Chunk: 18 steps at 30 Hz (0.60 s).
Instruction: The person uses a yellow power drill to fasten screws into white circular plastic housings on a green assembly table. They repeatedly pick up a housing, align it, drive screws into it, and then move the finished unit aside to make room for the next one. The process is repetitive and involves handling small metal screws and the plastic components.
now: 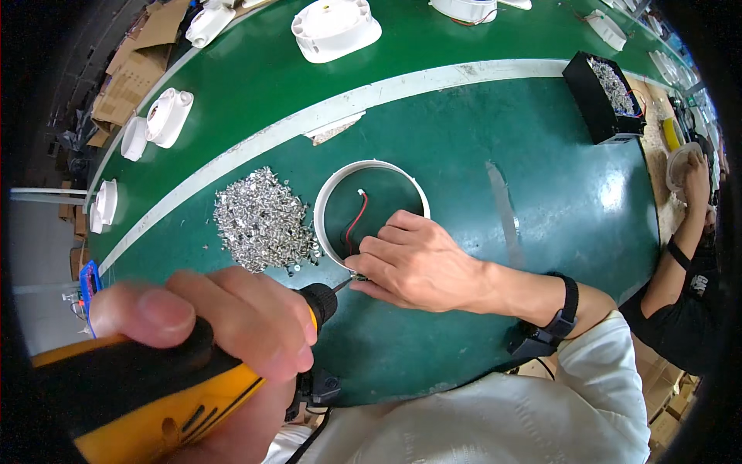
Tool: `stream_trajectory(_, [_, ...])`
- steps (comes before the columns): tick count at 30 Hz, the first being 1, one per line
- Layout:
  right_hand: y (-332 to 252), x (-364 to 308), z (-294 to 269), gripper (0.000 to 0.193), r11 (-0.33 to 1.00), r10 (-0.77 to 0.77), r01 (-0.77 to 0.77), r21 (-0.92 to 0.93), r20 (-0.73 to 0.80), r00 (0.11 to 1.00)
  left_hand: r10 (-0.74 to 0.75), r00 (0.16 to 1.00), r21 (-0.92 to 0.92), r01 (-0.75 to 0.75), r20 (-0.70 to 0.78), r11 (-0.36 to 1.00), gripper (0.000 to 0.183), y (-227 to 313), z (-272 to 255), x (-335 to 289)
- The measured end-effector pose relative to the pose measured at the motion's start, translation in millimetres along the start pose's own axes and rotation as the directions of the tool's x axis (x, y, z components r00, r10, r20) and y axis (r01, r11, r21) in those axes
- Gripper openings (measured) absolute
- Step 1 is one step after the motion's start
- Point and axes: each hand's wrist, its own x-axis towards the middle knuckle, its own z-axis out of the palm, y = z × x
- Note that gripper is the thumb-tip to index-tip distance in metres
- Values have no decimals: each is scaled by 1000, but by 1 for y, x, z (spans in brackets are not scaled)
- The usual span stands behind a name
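Observation:
A yellow and black electric screwdriver (147, 402) is gripped in my left hand (239, 317), which looms large at the lower left. Its bit (342, 285) points at the near rim of a round white plastic ring (319, 219) on the green table. My right hand (425, 267) pinches that rim, fingers closed over it. Beside the fingertips is a small metal part; whether the bit touches it I cannot tell. Inside the ring lies a red and black wire (361, 210) with a small white connector. A heap of small silver screws (263, 220) lies left of the ring.
Across the far side runs a green belt (247, 85) behind a pale edge strip, carrying several white plastic housings (336, 31). A black box (599, 100) of small metal parts stands far right. Another person's hand (696, 170) holds a round part at the right edge. Cardboard boxes (131, 77) stand upper left.

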Motion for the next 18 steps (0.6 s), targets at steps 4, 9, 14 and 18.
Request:
stream_trajectory(4, [1,-1,2,22,1000,11,-11,5,-13,1000,-22,999,8,23,-25,1000,65,-4,3,1])
stream_trajectory(9, [1,-1,3,21,1000,2,-1,17,-36,999,-7,1000,-19,8,17,1000,65,-9,3,4])
stream_trajectory(14, [2,-1,3,20,1000,9,-7,30,-46,999,3,999,-20,-3,32,1000,64,-14,5,4])
stream_trajectory(18, [1,-1,4,18,1000,4,-4,11,-46,999,-24,998,-31,26,60,999,60,-13,3,6])
